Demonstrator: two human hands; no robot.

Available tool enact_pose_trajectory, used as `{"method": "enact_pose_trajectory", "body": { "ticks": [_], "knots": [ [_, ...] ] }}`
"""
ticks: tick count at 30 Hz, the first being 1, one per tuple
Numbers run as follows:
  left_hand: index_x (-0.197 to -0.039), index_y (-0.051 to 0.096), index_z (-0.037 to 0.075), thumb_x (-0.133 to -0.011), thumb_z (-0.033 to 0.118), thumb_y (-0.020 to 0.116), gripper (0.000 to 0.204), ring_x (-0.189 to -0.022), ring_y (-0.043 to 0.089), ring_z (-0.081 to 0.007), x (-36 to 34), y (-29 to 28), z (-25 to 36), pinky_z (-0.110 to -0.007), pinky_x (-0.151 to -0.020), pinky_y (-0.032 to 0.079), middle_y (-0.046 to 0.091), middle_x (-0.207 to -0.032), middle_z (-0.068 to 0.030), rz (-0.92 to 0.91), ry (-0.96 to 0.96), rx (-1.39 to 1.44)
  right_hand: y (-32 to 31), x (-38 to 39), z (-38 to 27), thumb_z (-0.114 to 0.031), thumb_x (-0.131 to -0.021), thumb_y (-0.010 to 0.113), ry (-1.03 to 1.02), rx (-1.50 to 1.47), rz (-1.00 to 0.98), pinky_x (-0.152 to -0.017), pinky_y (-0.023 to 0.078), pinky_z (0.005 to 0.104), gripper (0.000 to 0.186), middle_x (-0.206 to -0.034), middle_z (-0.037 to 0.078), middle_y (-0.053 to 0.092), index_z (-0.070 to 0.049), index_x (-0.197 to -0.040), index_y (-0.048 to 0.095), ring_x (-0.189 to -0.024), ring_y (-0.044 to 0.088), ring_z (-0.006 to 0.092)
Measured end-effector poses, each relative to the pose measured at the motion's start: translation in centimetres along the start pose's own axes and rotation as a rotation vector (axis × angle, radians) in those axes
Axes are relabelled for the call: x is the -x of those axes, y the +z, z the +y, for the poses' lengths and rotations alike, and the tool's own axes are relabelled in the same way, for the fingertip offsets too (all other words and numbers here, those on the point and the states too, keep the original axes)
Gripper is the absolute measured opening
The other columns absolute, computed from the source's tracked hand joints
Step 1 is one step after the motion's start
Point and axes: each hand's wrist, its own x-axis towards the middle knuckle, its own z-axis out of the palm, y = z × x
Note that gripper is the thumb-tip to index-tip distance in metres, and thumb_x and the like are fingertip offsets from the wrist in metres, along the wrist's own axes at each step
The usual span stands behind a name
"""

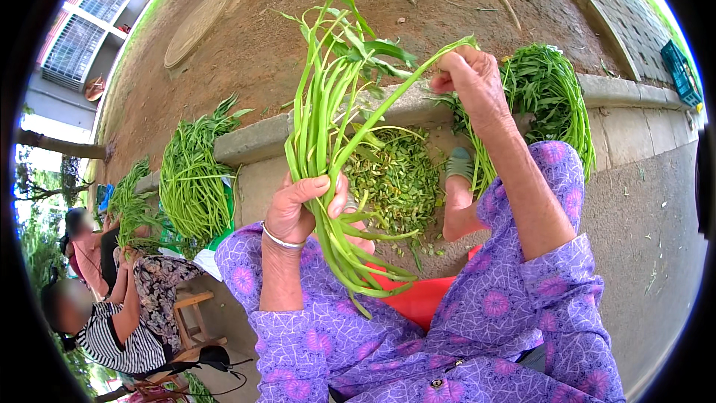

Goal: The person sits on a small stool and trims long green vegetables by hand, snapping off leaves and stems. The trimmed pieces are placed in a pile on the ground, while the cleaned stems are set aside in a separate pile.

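Note:
My left hand (300,209), with a silver bangle at the wrist, is wrapped round a bunch of water spinach (313,116). Its long pale-green stems rise above the fist, with leaves at the top, and the cut ends hang over my lap. Up and to the right, my right hand (476,82) pinches the tip of one stem that slants out of the bunch. Its fingertips partly hide that end. Beneath the bunch, a heap of torn leaves and bits (399,187) covers the ground between my feet.
Larger piles of greens lie along the kerb (257,140): one pile (195,179) left, another pile (548,97) right. At left, a person in a striped shirt (123,339) handles greens beside a wooden stool (192,317); another person sits beyond. A teal crate (680,75) stands far right.

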Motion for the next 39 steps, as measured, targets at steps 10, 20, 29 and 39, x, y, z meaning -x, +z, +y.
{"method": "enact_pose_trajectory", "body": {
  "ticks": [10,20,29,39],
  "knots": [
    [-0.107,0.053,0.002,-0.086,0.011,0.059,0.023,-0.062,0.058,-0.0175,-0.5,0.9,-0.1,-0.034,-0.056,0.054,0.058,-0.072,-0.0093,0.101,-0.060,-0.136,-0.1,-0.3,1.1,-0.020,-0.075,0.056,-0.148,0.322,0.118,-0.055,0.044,0.0325,0.026,-0.057,0.009,0.059,0.005,-0.076,0.063,-0.055,0.055,0.0142],
    [-0.107,0.053,0.001,-0.085,0.013,0.060,0.026,-0.061,0.057,-0.0179,0.1,0.7,-0.3,-0.035,-0.056,0.055,0.057,-0.070,-0.0097,0.106,-0.041,-0.131,1.2,0.5,2.0,-0.011,-0.084,0.050,0.112,-0.061,-0.153,-0.058,0.050,0.0248,0.025,-0.066,0.009,0.063,0.001,-0.097,0.067,-0.061,0.060,0.0120],
    [-0.111,0.052,0.001,-0.083,0.011,0.062,0.031,-0.064,0.059,-0.0192,0.0,0.8,-0.3,-0.036,-0.055,0.055,0.058,-0.078,-0.0100,0.069,-0.051,-0.104,4.0,3.2,1.9,-0.010,-0.086,0.059,-0.219,0.105,-0.383,-0.073,0.049,0.0277,0.024,-0.089,0.007,0.064,0.003,-0.105,0.063,-0.081,0.059,0.0102],
    [-0.111,0.052,0.000,-0.083,0.013,0.061,0.031,-0.063,0.057,-0.0192,-0.2,0.3,-0.2,-0.036,-0.054,0.055,0.057,-0.077,-0.0101,0.050,-0.067,-0.096,3.9,3.6,1.2,-0.010,-0.087,0.055,-0.026,0.040,-0.624,-0.049,0.041,0.0246,0.017,-0.057,-0.001,0.055,0.003,-0.085,0.067,-0.055,0.048,0.0050]
  ]
}}
